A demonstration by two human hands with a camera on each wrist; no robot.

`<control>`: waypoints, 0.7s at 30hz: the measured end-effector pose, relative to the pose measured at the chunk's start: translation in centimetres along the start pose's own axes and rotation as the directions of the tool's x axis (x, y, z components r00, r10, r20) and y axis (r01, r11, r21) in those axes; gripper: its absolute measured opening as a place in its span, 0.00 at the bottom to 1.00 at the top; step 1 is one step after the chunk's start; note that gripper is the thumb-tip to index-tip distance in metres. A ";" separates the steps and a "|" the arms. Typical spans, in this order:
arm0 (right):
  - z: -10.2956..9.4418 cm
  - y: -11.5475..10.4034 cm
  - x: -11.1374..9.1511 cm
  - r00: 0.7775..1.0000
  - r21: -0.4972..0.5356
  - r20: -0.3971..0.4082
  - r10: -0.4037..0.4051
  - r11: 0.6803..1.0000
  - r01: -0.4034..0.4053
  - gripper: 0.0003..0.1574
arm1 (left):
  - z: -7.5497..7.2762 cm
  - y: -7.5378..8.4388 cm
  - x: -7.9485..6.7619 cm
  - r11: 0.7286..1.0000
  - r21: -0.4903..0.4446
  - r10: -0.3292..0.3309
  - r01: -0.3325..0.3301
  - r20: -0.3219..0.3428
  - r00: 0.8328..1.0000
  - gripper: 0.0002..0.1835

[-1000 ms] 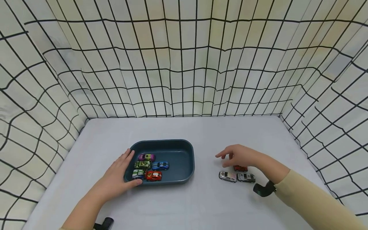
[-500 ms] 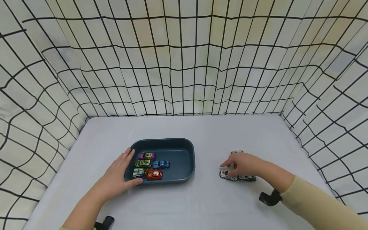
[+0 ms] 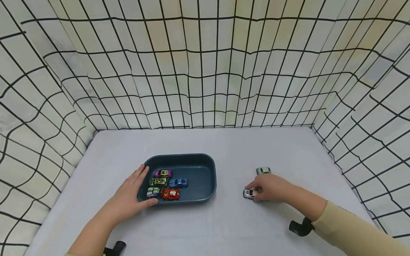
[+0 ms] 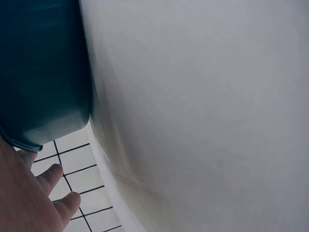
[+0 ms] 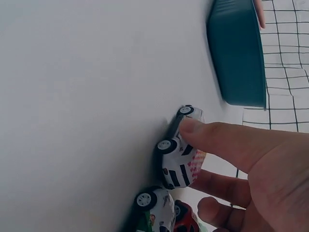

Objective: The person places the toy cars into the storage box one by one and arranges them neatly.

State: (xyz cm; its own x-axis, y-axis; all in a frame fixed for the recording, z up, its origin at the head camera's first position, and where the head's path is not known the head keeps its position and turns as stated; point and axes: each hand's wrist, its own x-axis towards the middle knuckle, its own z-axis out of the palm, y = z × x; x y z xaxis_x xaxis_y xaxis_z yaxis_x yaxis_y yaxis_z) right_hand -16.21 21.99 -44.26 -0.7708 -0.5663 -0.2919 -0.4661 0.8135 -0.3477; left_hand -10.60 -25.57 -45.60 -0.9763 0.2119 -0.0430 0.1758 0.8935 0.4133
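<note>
My right hand (image 3: 272,187) pinches a white toy car (image 3: 248,193) with a pink-patterned end on the white cloth; in the right wrist view, the thumb lies on one side of this white car (image 5: 179,157). Close beside it are another white toy car with green (image 5: 157,212) and a red toy car (image 5: 186,217). Beyond the hand sits a pale green toy car (image 3: 263,170). My left hand (image 3: 125,197) rests with extended fingers along the left side of a dark teal tray (image 3: 200,183), its thumb at the front rim. In the left wrist view, the fingers (image 4: 67,205) are spread.
Several toy cars lie in the tray's left half: purple (image 3: 162,173), camouflage green (image 3: 158,182), blue (image 3: 178,183), red (image 3: 171,194) and green-white (image 3: 154,192). White walls with a black grid (image 3: 205,85) surround the table (image 3: 205,227) at the back and sides.
My right hand has come down from above the loose cars and now pinches the white toy car. The pale green car behind it has come into sight. My left hand stays at the tray.
</note>
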 end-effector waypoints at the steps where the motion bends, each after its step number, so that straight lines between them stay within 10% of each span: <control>1: 0.0 -0.1 0.0 1.000 -0.003 -0.006 -0.007 1.000 0.007 0.27 | 0.0 0.0 0.0 1.000 -0.003 -0.001 0.001 0.001 1.000 0.64; 21: 0.9 -0.7 -0.3 0.998 -0.020 -0.063 0.022 1.000 -0.023 0.17 | 0.0 0.0 0.0 1.000 0.001 -0.005 0.005 0.008 1.000 0.64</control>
State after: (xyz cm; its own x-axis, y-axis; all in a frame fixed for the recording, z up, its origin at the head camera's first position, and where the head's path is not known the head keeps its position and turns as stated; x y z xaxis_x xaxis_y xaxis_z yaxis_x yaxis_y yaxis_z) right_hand -15.22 21.44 -44.72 -0.8064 -0.5392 -0.2427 -0.4568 0.8287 -0.3234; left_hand -10.57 -25.53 -45.60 -0.9761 0.2108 -0.0528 0.1709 0.8949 0.4123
